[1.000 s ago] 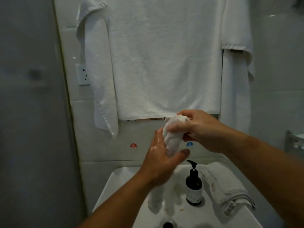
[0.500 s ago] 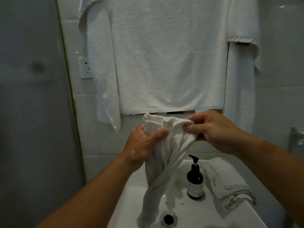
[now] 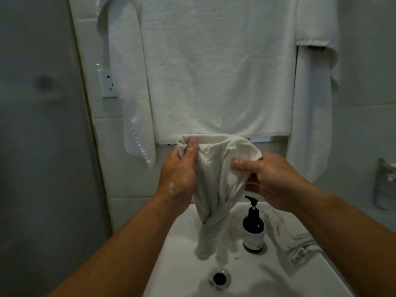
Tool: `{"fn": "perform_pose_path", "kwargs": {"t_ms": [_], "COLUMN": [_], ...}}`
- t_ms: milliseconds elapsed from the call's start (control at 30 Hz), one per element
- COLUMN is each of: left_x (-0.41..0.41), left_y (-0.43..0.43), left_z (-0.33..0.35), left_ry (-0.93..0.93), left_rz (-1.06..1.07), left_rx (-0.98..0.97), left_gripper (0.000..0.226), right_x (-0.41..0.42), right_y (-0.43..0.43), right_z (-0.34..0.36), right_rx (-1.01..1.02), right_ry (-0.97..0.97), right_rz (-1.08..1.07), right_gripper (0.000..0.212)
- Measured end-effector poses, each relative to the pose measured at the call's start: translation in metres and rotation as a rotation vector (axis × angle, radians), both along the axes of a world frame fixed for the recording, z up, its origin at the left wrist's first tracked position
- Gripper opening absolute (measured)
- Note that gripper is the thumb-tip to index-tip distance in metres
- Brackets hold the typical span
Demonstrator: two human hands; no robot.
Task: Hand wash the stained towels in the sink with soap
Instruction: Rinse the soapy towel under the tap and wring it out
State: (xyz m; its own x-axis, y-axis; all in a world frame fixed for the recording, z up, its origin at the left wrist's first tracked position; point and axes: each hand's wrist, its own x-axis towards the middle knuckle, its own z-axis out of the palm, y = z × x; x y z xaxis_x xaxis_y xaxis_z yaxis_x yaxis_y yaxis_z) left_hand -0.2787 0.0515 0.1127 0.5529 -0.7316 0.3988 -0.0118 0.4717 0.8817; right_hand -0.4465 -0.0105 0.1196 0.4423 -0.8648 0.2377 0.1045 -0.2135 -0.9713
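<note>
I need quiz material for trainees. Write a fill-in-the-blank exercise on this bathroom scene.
1. The left hand and right hand hold the wet towel over the ____.
2. The wet towel's lower end is ____ like a rope.
3. The soap bottle stands to the wet towel's ____.

Missing words: sink; twisted; right.
</note>
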Motion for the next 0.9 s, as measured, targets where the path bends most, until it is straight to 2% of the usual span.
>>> {"fn": "perform_pose_path", "kwargs": {"t_ms": [33, 67, 133, 200, 233, 300, 367, 433, 500, 533, 633, 700, 767, 800, 900], "left_x": [0.002, 0.003, 0.002, 0.000, -0.002, -0.006, -0.013, -0.021, -0.028, -0.029, -0.009, 0.018, 0.044, 0.053, 0.074], "left_y": [-0.001, -0.001, -0.003, -0.007, -0.008, -0.005, -0.001, -0.002, -0.008, -0.011, -0.021, -0.022, -0.020, -0.016, 0.001], "left_z": [-0.001, -0.003, -0.010, -0.017, -0.020, -0.025, -0.027, -0.030, -0.034, -0.034, -0.033, -0.038, -0.043, -0.044, -0.045], "left_ry": [0.046, 0.035, -0.134, -0.285, -0.287, -0.299, -0.401, -0.470, -0.402, -0.319, -0.055, 0.119, 0.229, 0.210, -0.153], "left_rz": [-0.077, -0.129, -0.135, -0.078, -0.060, 0.035, 0.230, 0.314, 0.260, 0.228, 0.273, 0.353, 0.381, 0.409, 0.515], "left_rx": [0.000, 0.020, 0.090, 0.099, 0.050, -0.061, -0.070, 0.015, 0.087, 0.102, 0.137, 0.175, 0.173, 0.187, 0.233], "left_gripper": [0.035, 0.059, 0.113, 0.134, 0.137, 0.136, 0.120, 0.087, 0.044, 0.036, 0.047, 0.057, 0.055, 0.053, 0.060], "right_x": [0.001, 0.004, 0.014, 0.024, 0.027, 0.032, 0.033, 0.034, 0.035, 0.036, 0.029, 0.011, -0.010, -0.022, -0.052], "right_y": [0.002, 0.003, 0.007, 0.011, 0.012, 0.013, 0.014, 0.013, 0.017, 0.017, 0.010, -0.006, -0.024, -0.032, -0.052], "right_z": [-0.001, -0.001, -0.002, -0.003, -0.003, -0.002, 0.000, 0.000, -0.002, -0.003, -0.007, -0.012, -0.021, -0.028, -0.037], "right_rx": [0.088, 0.112, 0.078, 0.063, 0.078, 0.137, 0.172, 0.169, 0.140, 0.123, 0.119, 0.089, -0.039, -0.139, -0.522], "right_ry": [-0.042, -0.055, -0.072, -0.132, -0.180, -0.297, -0.390, -0.425, -0.398, -0.375, -0.322, -0.258, -0.139, -0.043, 0.344], "right_rz": [0.033, 0.032, 0.023, 0.002, -0.015, -0.046, -0.058, -0.039, 0.013, 0.037, -0.060, -0.286, -0.489, -0.548, -0.592], "right_gripper": [0.028, 0.023, 0.019, 0.016, 0.014, 0.013, 0.012, 0.013, 0.017, 0.017, 0.014, 0.016, 0.019, 0.021, 0.029]}}
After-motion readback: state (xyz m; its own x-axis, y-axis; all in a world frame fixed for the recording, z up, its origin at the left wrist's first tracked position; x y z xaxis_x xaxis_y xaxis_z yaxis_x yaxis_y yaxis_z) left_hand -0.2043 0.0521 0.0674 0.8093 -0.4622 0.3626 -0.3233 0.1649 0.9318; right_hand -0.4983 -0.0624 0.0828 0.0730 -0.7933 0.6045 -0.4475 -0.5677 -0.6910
